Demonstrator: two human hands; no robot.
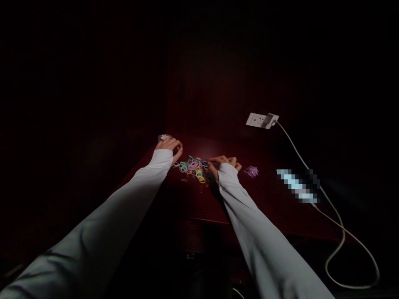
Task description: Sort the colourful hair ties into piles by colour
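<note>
A loose pile of small coloured elastic bands (193,165) lies on the dark red tabletop between my two hands. At the pile's left, my left hand (170,145) bends with thumb and forefinger drawn together; whatever is between them is too small to make out. Just beyond that hand is a small round dish (161,137) holding something pale pink, partly hidden by the knuckles. My right hand (227,162) reaches in from the other side, thumb and forefinger pinched at the pile's right edge. What it grips cannot be told from the bands there.
A separate heap of small purple pieces (251,171) sits right of my right hand. Farther right lies a blurred-out bright object (296,185), with a white cable (343,232) looping near it. A white wall socket (257,120) holds a plugged-in charger (271,121).
</note>
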